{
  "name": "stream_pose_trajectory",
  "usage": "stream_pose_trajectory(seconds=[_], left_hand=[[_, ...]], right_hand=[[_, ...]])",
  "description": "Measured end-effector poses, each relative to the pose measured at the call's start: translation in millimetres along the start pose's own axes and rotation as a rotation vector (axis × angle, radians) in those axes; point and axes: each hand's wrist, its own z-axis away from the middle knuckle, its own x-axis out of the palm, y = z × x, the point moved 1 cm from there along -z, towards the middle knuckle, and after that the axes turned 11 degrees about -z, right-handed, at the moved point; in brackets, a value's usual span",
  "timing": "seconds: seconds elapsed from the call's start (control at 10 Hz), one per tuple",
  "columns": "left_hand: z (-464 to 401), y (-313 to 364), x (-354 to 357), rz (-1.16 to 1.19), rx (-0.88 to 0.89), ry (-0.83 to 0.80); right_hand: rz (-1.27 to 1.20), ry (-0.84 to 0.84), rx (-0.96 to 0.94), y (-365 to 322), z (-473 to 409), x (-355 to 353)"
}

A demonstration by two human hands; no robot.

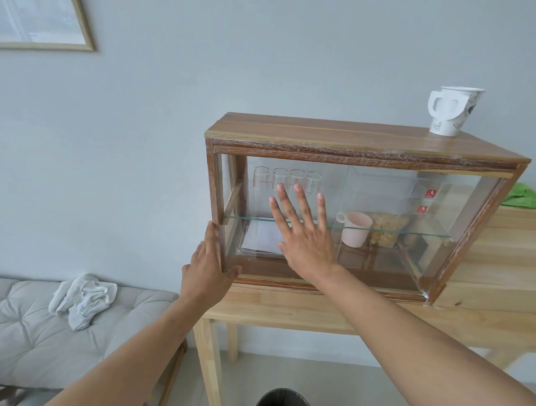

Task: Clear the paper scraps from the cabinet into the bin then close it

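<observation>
A wooden cabinet with sliding glass fronts stands on a light wood table. My right hand lies flat with fingers spread against the left glass panel. My left hand rests on the cabinet's lower left corner post, thumb at the front, holding nothing. Behind the glass, a white sheet of paper lies on the cabinet floor at the left. A dark bin shows at the bottom edge, below the table.
Inside the cabinet are several measuring glasses, a pink cup and a jar of brown bits. A paper cup stands on top. A grey bench with a white cloth is at left.
</observation>
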Motion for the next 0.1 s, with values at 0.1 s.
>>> stream_pose_trajectory(seconds=[0.1], left_hand=[[7.5,6.4,-4.6,-0.176,0.040,0.062]], right_hand=[[-0.007,-0.026,-0.066,5.0,7.8,-17.3]])
